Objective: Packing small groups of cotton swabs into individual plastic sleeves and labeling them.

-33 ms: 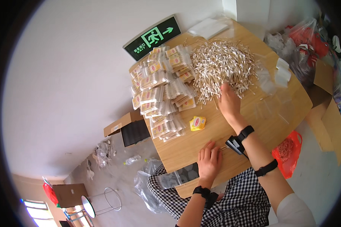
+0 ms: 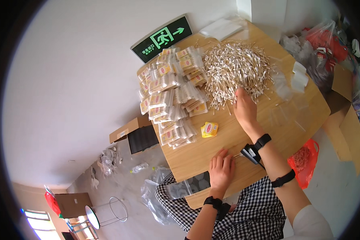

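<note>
A broad heap of cotton swabs point(image 2: 236, 68) with white tips and wooden sticks lies on the table. My right hand point(image 2: 246, 110) is at its near edge, fingers pinched together on swabs there; its fingertips are partly hidden. My left hand point(image 2: 221, 168) rests near the table's front edge, fingers curled and pressed down on a few cotton swabs point(image 2: 237, 156) whose sticks poke out to the right. Ahead of it lies a small stack of yellow cards point(image 2: 209, 129). Many filled clear packs of swabs point(image 2: 168, 96) with yellow cards are piled left of the heap.
Clear plastic bags point(image 2: 288, 112) lie at the table's right, white sheets point(image 2: 221, 29) at its far end. A green exit sign point(image 2: 163, 38) leans against the wall. Cardboard boxes point(image 2: 138, 136), a red bag point(image 2: 304, 164) and a stool point(image 2: 93, 217) stand around the table.
My right hand has shifted slightly to the right along the heap's near edge. My left hand stays in place.
</note>
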The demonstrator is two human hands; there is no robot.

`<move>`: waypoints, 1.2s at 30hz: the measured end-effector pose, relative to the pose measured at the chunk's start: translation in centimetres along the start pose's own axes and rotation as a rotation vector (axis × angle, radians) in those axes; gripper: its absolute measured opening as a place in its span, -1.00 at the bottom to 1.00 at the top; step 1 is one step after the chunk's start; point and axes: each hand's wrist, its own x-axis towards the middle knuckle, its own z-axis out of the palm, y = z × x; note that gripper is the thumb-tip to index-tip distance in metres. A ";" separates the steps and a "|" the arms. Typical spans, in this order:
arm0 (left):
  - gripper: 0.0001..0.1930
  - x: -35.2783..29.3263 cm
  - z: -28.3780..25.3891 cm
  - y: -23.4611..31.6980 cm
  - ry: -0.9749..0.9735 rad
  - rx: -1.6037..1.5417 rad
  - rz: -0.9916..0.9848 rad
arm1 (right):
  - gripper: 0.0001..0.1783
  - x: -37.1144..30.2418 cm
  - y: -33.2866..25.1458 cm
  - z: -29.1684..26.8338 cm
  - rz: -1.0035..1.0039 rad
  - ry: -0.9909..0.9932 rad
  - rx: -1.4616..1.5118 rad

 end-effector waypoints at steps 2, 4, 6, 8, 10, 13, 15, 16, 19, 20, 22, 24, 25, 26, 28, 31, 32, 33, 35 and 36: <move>-0.81 0.1 -0.2 -0.1 0.005 -0.003 -0.001 | -0.77 -1.3 0.4 -1.6 0.005 0.002 0.062; -0.81 0.2 -0.3 0.1 0.005 -0.017 0.006 | -0.77 -2.6 1.7 -3.3 -0.017 -0.078 0.070; -0.81 0.2 -0.5 -0.1 0.001 -0.016 0.026 | -0.77 -4.6 2.2 -4.9 -0.033 -0.135 0.122; -0.81 0.2 -0.4 -0.2 0.003 -0.018 0.028 | -0.76 -6.5 2.6 -6.4 -0.045 -0.187 0.162; -0.80 0.2 -0.4 -0.1 0.004 -0.018 0.034 | -0.74 -8.0 3.0 -7.5 -0.144 -0.202 0.220; -0.82 0.1 -0.5 -0.1 0.007 -0.005 0.038 | -0.73 -9.4 3.6 -8.7 -0.214 -0.272 0.267; -0.76 0.0 -0.3 0.0 -0.007 -0.012 0.023 | -0.69 -9.9 4.0 -9.2 -0.218 -0.296 0.309; -0.76 0.0 -0.3 0.1 -0.010 -0.011 0.022 | -0.66 -10.1 4.1 -9.3 -0.224 -0.319 0.353; -0.63 0.0 -0.2 0.2 0.004 -0.002 -0.008 | -0.58 -10.4 2.7 -10.1 -0.144 -0.309 0.435; -0.53 -0.1 -0.2 0.0 0.001 0.003 -0.030 | -0.58 -10.4 2.4 -10.1 -0.142 -0.311 0.439; -0.43 -0.2 -0.3 -0.1 -0.004 0.012 -0.054 | -0.49 -10.4 2.0 -10.1 -0.198 -0.334 0.377; -0.28 0.1 -0.5 0.0 -0.008 0.020 -0.101 | -0.52 -10.5 2.0 -9.5 -0.229 -0.322 0.351; -0.28 0.0 -0.5 -0.1 -0.009 0.021 -0.102 | -0.55 -10.5 2.0 -9.1 -0.262 -0.310 0.324; -0.22 0.0 -0.3 -0.2 -0.013 0.014 -0.106 | -0.55 -10.5 2.2 -8.8 -0.260 -0.312 0.330; -0.17 0.1 -0.3 -0.1 -0.020 0.011 -0.114 | -0.62 -10.7 2.3 -8.4 -0.289 -0.325 0.379; -0.11 0.2 -0.6 0.0 -0.016 -0.040 -0.153 | -0.67 -10.9 1.6 -8.4 -0.338 -0.379 0.351; -0.11 0.2 -0.6 0.0 -0.032 -0.042 -0.172 | -0.67 -11.0 1.4 -8.4 -0.339 -0.381 0.353; -0.10 0.1 -0.5 0.0 -0.048 -0.044 -0.191 | -0.67 -11.0 1.1 -8.4 -0.366 -0.400 0.354; -0.09 0.0 -0.5 -0.2 -0.037 -0.044 -0.186 | -0.67 -11.2 0.4 -8.3 -0.391 -0.423 0.359; -0.08 -0.1 -0.5 -0.3 -0.026 -0.046 -0.179 | -0.67 -11.3 -0.1 -8.3 -0.413 -0.433 0.369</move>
